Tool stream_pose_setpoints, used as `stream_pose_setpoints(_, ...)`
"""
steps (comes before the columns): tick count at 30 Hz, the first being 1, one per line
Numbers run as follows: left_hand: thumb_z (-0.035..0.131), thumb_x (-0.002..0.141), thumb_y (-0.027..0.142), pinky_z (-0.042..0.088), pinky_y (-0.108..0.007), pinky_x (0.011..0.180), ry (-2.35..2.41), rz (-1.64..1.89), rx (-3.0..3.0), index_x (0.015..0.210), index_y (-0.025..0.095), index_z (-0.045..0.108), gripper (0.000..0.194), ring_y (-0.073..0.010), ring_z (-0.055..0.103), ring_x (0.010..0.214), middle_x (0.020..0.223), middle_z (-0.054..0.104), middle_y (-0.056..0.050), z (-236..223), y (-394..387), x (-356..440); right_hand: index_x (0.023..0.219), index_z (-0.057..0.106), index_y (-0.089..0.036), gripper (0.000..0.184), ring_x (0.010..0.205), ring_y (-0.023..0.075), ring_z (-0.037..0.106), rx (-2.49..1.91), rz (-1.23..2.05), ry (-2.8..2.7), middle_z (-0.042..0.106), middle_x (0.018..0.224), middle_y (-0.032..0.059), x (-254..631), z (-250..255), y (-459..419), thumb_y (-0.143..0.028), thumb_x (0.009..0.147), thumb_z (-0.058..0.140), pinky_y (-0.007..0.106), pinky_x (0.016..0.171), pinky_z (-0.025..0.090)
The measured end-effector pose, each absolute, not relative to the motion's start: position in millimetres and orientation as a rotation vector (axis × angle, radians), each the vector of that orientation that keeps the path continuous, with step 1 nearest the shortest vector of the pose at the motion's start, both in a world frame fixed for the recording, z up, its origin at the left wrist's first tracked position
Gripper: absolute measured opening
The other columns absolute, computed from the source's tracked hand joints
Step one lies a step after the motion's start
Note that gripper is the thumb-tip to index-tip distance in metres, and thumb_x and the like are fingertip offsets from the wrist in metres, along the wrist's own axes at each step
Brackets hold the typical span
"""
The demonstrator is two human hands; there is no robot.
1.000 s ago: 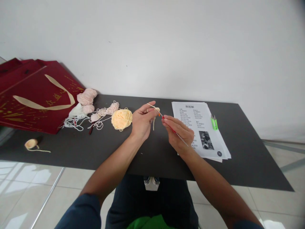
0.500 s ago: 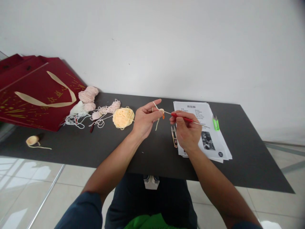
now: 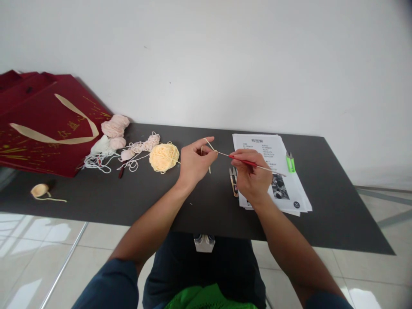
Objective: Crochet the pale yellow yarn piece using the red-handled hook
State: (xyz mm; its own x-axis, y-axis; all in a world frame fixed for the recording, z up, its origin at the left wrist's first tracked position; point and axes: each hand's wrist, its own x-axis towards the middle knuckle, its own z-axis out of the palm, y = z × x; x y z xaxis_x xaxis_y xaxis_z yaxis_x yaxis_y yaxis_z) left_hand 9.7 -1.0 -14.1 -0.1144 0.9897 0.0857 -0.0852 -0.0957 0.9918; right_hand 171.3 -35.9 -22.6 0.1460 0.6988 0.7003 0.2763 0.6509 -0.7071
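Two hands meet above the dark table (image 3: 337,206), close in front of the person, perhaps because fine work is easier to see there. The left hand (image 3: 196,165) has its thumb and a finger closed together on a pale yellow strand (image 3: 210,144), while another finger is lifted and the strand runs over it, I think to give it some tension. What else may be inside this pinch is hidden from me. A short end of yarn (image 3: 210,170) hangs below. The right hand (image 3: 254,176) is closed around the red grip of a thin hook (image 3: 246,161), fingers above the palm, and its metal tip reaches the strand just beside the left fingertips; this grip probably lets the tip turn finely. The yellow ball (image 3: 164,157) rests near the left wrist, on the side from which the yarn seems to be fed. At the right lie the printed sheets (image 3: 291,193), partly under the right forearm, maybe to be read with one look. Green snips (image 3: 290,164) lie on their edge, and darker snips (image 3: 234,182) are beside them, within easy reach of the right hand.
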Motion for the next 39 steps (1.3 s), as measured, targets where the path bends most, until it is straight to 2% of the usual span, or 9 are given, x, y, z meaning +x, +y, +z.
stream_pose_setpoints(2, 0.074, 0.069, 0.012, 0.040, -0.024, 0.057, 1.221, 1.448, 1.284, 0.114, 0.021, 0.082, 0.046, -0.0081, 0.048, 0.055, 0.065, 0.064, 0.005, -17, -3, 11, 0.099, 0.074, -0.030, 0.007, 0.091, 0.0203, 0.075, -0.920, 0.350, -1.422, 0.079, 0.097, 0.0034, 169, -21, -40, -0.025, 0.094, 0.074, 0.038, 0.079, 0.062)
stream_pose_setpoints(5, 0.072, 0.068, 0.008, 0.042, -0.024, 0.059, 1.207, 1.507, 1.405, 0.108, 0.024, 0.084, 0.044, -0.0087, 0.048, 0.058, 0.067, 0.061, 0.005, -20, -6, 12, 0.095, 0.074, -0.027, 0.001, 0.077, 0.0155, 0.072, -1.001, 0.464, -1.317, 0.078, 0.095, 0.0018, 170, -17, -42, -0.026, 0.095, 0.073, 0.033, 0.069, 0.059)
stream_pose_setpoints(8, 0.072, 0.070, 0.009, 0.041, -0.024, 0.059, 1.125, 1.499, 1.414, 0.107, 0.024, 0.084, 0.041, -0.0087, 0.047, 0.059, 0.067, 0.060, 0.004, -18, -6, 12, 0.092, 0.073, -0.024, 0.006, 0.065, 0.0115, 0.067, -1.012, 0.622, -1.208, 0.077, 0.089, 0.0002, 174, -13, -40, -0.029, 0.095, 0.075, 0.028, 0.060, 0.054)
stream_pose_setpoints(16, 0.079, 0.066, 0.011, 0.037, -0.023, 0.055, 0.899, 1.319, 1.208, 0.102, 0.022, 0.085, 0.038, -0.0075, 0.048, 0.057, 0.066, 0.062, 0.003, -15, 4, 3, 0.090, 0.070, -0.024, 0.010, 0.062, 0.0101, 0.065, -0.897, 0.725, -1.182, 0.078, 0.088, -0.0003, 179, -8, -36, -0.027, 0.091, 0.080, 0.026, 0.057, 0.052)
stream_pose_setpoints(21, 0.076, 0.061, 0.007, 0.036, -0.021, 0.053, 0.809, 1.206, 1.075, 0.093, 0.020, 0.085, 0.036, -0.0068, 0.048, 0.056, 0.065, 0.064, 0.003, -12, 6, 0, 0.090, 0.070, -0.024, 0.010, 0.065, 0.0111, 0.066, -0.864, 0.743, -1.223, 0.078, 0.087, -0.0011, 181, -6, -39, -0.022, 0.090, 0.080, 0.028, 0.062, 0.054)
stream_pose_setpoints(27, 0.075, 0.057, 0.006, 0.032, -0.021, 0.051, 0.737, 1.134, 0.985, 0.088, 0.019, 0.085, 0.035, -0.0059, 0.045, 0.053, 0.061, 0.063, 0.003, -7, 5, -2, 0.090, 0.072, -0.024, 0.011, 0.063, 0.0100, 0.066, -0.750, 0.816, -1.191, 0.078, 0.087, -0.0011, 181, -9, -36, -0.020, 0.088, 0.081, 0.027, 0.060, 0.052)
stream_pose_setpoints(34, 0.076, 0.056, 0.007, 0.034, -0.020, 0.051, 0.734, 1.140, 0.976, 0.077, 0.018, 0.083, 0.025, -0.0062, 0.048, 0.051, 0.059, 0.065, 0.002, -7, 7, -3, 0.087, 0.071, -0.025, 0.018, 0.060, 0.0112, 0.064, -0.732, 0.886, -1.113, 0.079, 0.085, 0.0000, 181, -13, -31, -0.032, 0.084, 0.087, 0.026, 0.053, 0.051)
stream_pose_setpoints(39, 0.081, 0.059, 0.009, 0.041, -0.021, 0.056, 0.774, 1.214, 1.031, 0.077, 0.018, 0.082, 0.020, -0.0077, 0.056, 0.056, 0.064, 0.069, 0.001, -9, 6, -2, 0.085, 0.071, -0.024, 0.021, 0.061, 0.0102, 0.066, -0.732, 0.999, -1.003, 0.079, 0.084, -0.0005, 179, -9, -30, -0.034, 0.082, 0.088, 0.025, 0.054, 0.053)
